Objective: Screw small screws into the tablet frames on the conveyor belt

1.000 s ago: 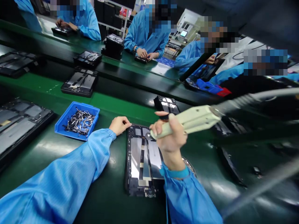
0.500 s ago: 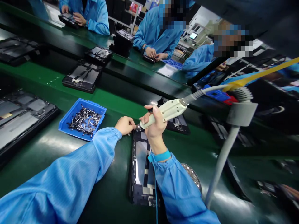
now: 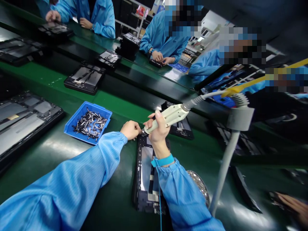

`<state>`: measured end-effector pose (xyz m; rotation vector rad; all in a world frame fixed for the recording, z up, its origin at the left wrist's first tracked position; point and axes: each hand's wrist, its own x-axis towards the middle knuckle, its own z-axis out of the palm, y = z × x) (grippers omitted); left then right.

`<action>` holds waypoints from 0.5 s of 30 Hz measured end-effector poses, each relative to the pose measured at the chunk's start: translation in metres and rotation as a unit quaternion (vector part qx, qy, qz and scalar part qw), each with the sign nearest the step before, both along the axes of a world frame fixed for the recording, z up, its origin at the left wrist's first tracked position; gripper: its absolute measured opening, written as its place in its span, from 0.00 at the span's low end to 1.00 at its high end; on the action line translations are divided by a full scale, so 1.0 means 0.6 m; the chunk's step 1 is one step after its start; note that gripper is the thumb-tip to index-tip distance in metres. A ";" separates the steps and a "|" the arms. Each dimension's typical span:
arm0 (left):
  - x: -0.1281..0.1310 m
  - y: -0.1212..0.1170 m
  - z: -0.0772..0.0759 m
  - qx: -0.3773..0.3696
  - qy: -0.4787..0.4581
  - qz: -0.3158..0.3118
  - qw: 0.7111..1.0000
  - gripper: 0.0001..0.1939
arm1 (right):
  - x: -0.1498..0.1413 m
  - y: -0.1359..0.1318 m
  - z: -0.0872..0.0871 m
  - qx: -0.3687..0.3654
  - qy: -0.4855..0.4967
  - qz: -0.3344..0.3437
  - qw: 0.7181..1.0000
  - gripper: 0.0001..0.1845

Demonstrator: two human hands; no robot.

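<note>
My right hand (image 3: 158, 130) is wrapped round a cream electric screwdriver (image 3: 172, 117), whose tip points down and left at the far end of an opened tablet (image 3: 145, 166). The tablet lies lengthwise, black-framed with grey panels inside; my right forearm hides part of it. At its far left corner is my left hand (image 3: 131, 130), fingers pinched together beside the screwdriver's tip. What those fingers hold, if anything, I cannot make out. Left of that hand sits a blue tray (image 3: 69, 128) of small metal parts (image 3: 90, 123).
A larger opened device (image 3: 29, 118) lies at left, another opened tablet (image 3: 84, 78) on the green strip ahead. A round dish of small screws (image 3: 199, 183) is beside my right sleeve. A grey post (image 3: 225, 173) stands at right. Co-workers in blue sit across the bench.
My hands and the screwdriver stay at the tablet's far corner, with only a slight shift in view. Across the bench, a co-worker at upper left has moved a device to the left.
</note>
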<state>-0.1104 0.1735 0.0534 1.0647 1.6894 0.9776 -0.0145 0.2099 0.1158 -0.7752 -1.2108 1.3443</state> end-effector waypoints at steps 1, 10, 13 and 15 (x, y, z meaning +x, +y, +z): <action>-0.001 0.000 0.000 -0.002 0.001 -0.001 1.000 0.08 | -0.002 0.000 -0.002 -0.003 0.000 -0.001 1.000 0.19; 0.003 -0.013 0.013 0.002 0.094 0.035 0.995 0.09 | 0.056 -0.016 0.063 0.086 0.119 0.018 0.989 0.26; 0.024 -0.071 0.030 0.017 0.167 0.063 0.984 0.11 | 0.096 -0.021 0.073 0.098 0.152 -0.005 0.984 0.25; 0.052 -0.123 0.036 0.010 0.215 0.024 0.976 0.16 | 0.110 -0.017 0.073 0.092 0.170 -0.031 0.981 0.24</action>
